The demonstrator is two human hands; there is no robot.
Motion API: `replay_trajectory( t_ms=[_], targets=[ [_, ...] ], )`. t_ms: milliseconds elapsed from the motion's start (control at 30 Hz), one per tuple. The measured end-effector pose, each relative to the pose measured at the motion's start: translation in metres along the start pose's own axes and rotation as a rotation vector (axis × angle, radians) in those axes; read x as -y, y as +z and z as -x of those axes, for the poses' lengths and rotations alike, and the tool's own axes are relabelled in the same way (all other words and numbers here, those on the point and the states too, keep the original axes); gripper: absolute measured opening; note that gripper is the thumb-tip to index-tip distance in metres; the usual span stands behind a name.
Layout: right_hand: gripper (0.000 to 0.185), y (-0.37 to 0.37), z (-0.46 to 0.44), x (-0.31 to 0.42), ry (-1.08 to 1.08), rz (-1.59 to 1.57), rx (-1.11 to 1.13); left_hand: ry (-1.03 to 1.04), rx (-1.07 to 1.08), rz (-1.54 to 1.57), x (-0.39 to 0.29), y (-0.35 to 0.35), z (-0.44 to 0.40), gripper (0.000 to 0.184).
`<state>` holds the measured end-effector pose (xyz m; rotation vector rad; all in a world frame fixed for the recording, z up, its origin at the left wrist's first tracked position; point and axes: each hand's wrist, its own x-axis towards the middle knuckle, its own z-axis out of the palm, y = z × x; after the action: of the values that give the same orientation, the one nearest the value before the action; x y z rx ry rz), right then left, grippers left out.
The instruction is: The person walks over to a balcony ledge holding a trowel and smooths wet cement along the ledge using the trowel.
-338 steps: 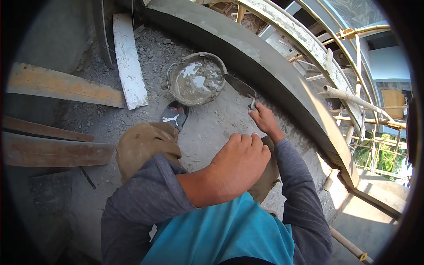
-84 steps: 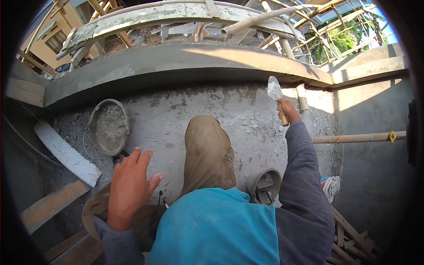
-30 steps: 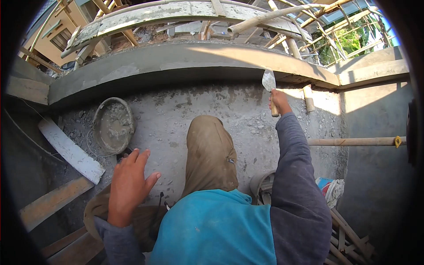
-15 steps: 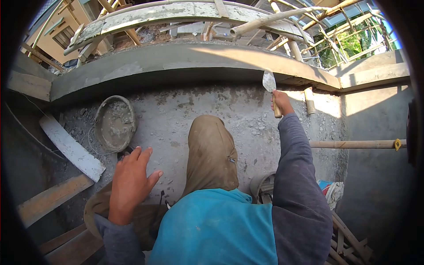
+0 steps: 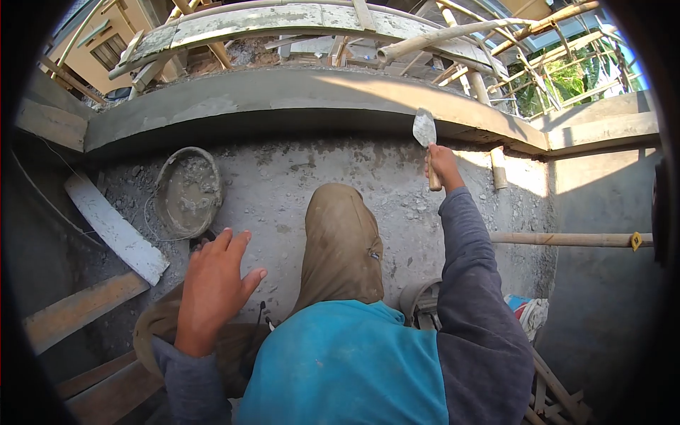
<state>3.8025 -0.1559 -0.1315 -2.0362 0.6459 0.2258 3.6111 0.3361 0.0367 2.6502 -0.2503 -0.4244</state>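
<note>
My right hand (image 5: 445, 168) is closed round the wooden handle of a trowel (image 5: 425, 129). The trowel's blade points up and away, against or just in front of the lower edge of the curved concrete ledge (image 5: 283, 91); whether it touches cannot be told. My left hand (image 5: 214, 285) hangs above my bent left leg with its fingers apart and nothing in it. Beyond that hand, on the left, a bucket (image 5: 188, 193) of wet grey mortar stands on the rough floor (image 5: 276, 212).
A white board (image 5: 117, 230) and brown planks (image 5: 85, 312) lie at the left. A second bucket (image 5: 419, 301) is partly behind my right arm. A bamboo pole (image 5: 567, 239) extends at the right, above a bag (image 5: 531, 313). Scaffolding (image 5: 453, 39) stands beyond the ledge.
Since the earliest frame, my view has turned toward the ledge and my left hand has moved to the left. In the last second, the trowel in my right hand has shifted slightly left.
</note>
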Motion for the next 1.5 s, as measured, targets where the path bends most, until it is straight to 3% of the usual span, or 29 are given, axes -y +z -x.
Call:
replay_trajectory(
  t_ms=[100, 233, 533, 800, 833, 867, 933, 1133, 1167, 1200, 1300, 1500],
  targets=[
    [0.035, 0.002, 0.000, -0.002, 0.064, -0.027, -0.046, -0.039, 0.017, 0.016, 0.000, -0.002, 0.001, 0.058],
    [0.037, 0.041, 0.008, 0.019, 0.045, 0.004, 0.108, -0.048, 0.057, 0.007, -0.002, -0.004, 0.000, 0.059],
    [0.042, 0.162, 0.041, 0.095, -0.222, 0.224, 0.445, -0.011, 0.049, 0.026, -0.001, 0.000, 0.003, 0.055],
    [0.045, 0.277, 0.078, 0.138, -0.570, 0.513, 0.516, 0.022, 0.004, -0.004, 0.000, 0.002, 0.008, 0.056],
    [0.045, 0.280, 0.096, 0.155, -0.510, 0.518, 0.559, 0.019, 0.044, -0.006, -0.001, 0.001, 0.007, 0.055],
    [0.045, 0.288, 0.096, 0.157, -0.515, 0.525, 0.566, 0.010, 0.040, 0.000, -0.001, 0.001, 0.007, 0.055],
    [0.046, 0.301, 0.094, 0.159, -0.725, 0.678, 0.413, 0.053, -0.034, 0.002, 0.000, 0.003, 0.009, 0.054],
    [0.046, 0.285, 0.068, 0.147, -0.756, 0.748, 0.245, 0.072, -0.095, -0.011, 0.001, -0.003, 0.013, 0.055],
    [0.046, 0.284, 0.064, 0.146, -0.623, 0.717, 0.303, 0.073, -0.099, -0.002, 0.001, -0.004, 0.013, 0.055],
    [0.046, 0.283, 0.061, 0.144, -0.624, 0.724, 0.300, 0.078, -0.106, -0.002, 0.001, -0.005, 0.012, 0.055],
    [0.044, 0.288, 0.079, 0.157, -0.772, 0.803, 0.292, 0.091, -0.108, 0.008, 0.002, -0.009, 0.009, 0.054],
    [0.045, 0.327, 0.083, 0.172, -0.840, 0.775, 0.341, 0.100, -0.133, -0.013, 0.001, -0.007, 0.007, 0.054]
  ],
)
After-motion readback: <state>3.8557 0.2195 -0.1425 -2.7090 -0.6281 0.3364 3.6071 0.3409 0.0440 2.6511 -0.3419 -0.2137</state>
